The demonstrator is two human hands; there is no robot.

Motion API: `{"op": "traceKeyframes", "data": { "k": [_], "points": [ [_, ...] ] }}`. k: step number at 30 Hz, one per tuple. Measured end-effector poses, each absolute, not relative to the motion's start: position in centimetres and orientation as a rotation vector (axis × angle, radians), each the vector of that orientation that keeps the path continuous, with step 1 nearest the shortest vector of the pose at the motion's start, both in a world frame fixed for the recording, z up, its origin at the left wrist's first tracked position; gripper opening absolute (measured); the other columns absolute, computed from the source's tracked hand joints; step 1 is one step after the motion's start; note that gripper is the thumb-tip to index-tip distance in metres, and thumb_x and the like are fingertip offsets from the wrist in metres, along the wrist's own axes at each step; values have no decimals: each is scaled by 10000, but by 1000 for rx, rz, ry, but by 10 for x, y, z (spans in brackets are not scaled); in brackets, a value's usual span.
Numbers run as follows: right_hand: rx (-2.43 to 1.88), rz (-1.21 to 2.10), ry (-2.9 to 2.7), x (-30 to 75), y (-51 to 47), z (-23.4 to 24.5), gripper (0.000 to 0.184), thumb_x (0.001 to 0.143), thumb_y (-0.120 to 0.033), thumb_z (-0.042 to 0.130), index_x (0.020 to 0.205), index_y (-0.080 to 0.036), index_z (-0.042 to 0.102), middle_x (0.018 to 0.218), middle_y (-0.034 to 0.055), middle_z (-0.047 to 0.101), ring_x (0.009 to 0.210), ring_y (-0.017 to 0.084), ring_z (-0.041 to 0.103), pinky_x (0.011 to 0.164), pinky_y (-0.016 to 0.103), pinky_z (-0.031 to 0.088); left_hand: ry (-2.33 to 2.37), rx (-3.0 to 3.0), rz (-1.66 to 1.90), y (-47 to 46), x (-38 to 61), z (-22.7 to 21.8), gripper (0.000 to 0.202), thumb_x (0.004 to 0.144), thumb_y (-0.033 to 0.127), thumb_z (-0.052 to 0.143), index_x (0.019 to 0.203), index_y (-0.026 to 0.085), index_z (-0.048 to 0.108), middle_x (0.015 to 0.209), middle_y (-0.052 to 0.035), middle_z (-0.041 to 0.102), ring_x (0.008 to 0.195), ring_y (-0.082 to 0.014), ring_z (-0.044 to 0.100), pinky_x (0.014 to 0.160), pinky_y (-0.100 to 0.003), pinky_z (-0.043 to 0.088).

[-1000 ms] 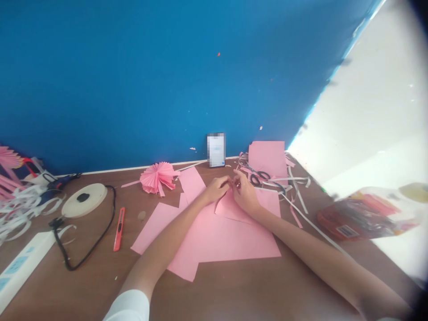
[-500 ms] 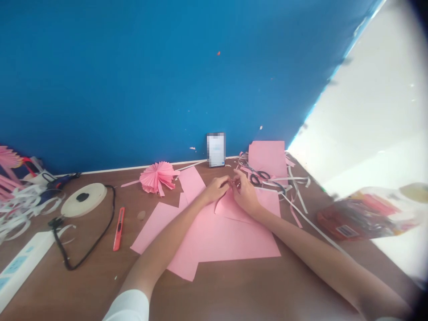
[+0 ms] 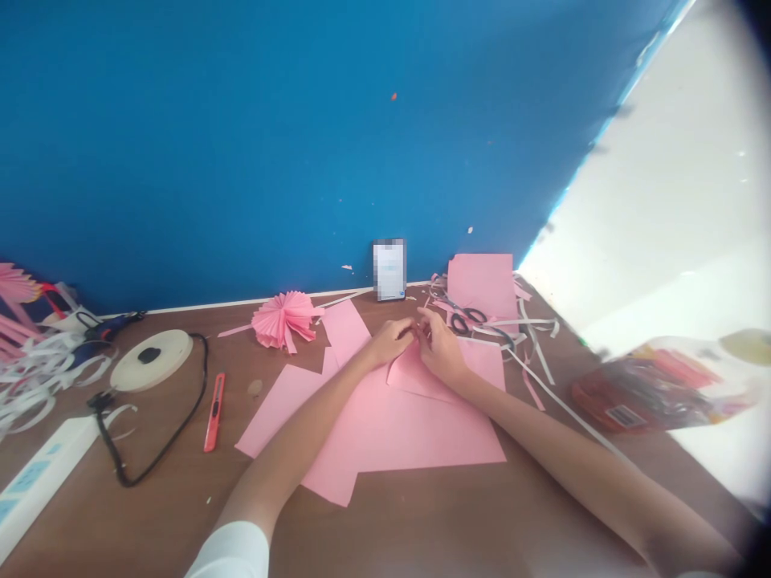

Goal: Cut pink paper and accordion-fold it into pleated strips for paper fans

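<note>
My left hand [image 3: 390, 340] and my right hand [image 3: 441, 348] meet fingertip to fingertip in the middle of the table. Between them they pinch the far edge of a sheet of pink paper [image 3: 415, 373], whose near part slopes down towards me. Both hands are closed on it; the exact fold at the fingertips is too small to make out. More pink sheets [image 3: 422, 437] lie flat and overlapping under my hands and forearms. Just beyond my right hand are black-handled scissors [image 3: 461, 323], lying among paper strips.
A phone [image 3: 389, 270] leans on the blue wall. A pleated pink paper fan [image 3: 283, 319] lies left of it. A red box cutter [image 3: 214, 412], a black cord, a white reel [image 3: 150, 360] and a power strip [image 3: 45, 478] are at left. A plastic bag [image 3: 644, 389] is at right.
My fingertips have shifted slightly along the pinched paper, and the right fingers have bent a little. The held sheet's left edge has come down somewhat. Everything else stays put.
</note>
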State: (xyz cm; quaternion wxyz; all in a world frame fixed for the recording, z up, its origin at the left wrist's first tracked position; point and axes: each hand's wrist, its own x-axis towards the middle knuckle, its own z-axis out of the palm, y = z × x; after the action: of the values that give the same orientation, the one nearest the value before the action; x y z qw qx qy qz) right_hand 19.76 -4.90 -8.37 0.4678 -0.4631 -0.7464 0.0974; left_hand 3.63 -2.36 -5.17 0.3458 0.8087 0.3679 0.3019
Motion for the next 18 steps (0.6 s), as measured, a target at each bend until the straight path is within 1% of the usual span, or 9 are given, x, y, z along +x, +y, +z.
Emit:
{"op": "traceKeyframes", "data": {
  "k": [5, 10, 14, 18],
  "points": [
    [-1143, 202, -1888, 198, -50, -84, 483, 853, -82, 374, 1326, -183, 396, 984, 103, 550, 904, 238, 575, 741, 378, 511, 937, 2099, 787, -22, 37, -54, 208, 865, 156, 433, 906, 161, 637, 918, -32, 688, 823, -157, 618, 748, -244, 435],
    [-1147, 221, -1934, 198, -51, -85, 574, 802, -34, 364, 1355, -188, 366, 1066, 118, 513, 949, 242, 561, 753, 376, 509, 920, 2077, 781, -21, 37, -55, 226, 871, 168, 436, 938, 158, 652, 903, -29, 686, 817, -157, 615, 752, -248, 439],
    [-1152, 217, -1929, 197, -51, -84, 563, 803, -38, 374, 1346, -190, 375, 1029, 106, 506, 926, 240, 554, 747, 372, 506, 928, 2064, 781, -20, 37, -56, 214, 879, 179, 440, 923, 156, 648, 870, -22, 679, 805, -156, 610, 741, -246, 436],
    [-1141, 192, -1922, 197, -52, -82, 510, 828, -50, 374, 1321, -181, 394, 994, 97, 509, 897, 234, 555, 752, 373, 503, 916, 2048, 789, -20, 36, -57, 217, 875, 172, 445, 940, 161, 651, 917, -23, 686, 813, -154, 608, 750, -248, 435]
  ]
}}
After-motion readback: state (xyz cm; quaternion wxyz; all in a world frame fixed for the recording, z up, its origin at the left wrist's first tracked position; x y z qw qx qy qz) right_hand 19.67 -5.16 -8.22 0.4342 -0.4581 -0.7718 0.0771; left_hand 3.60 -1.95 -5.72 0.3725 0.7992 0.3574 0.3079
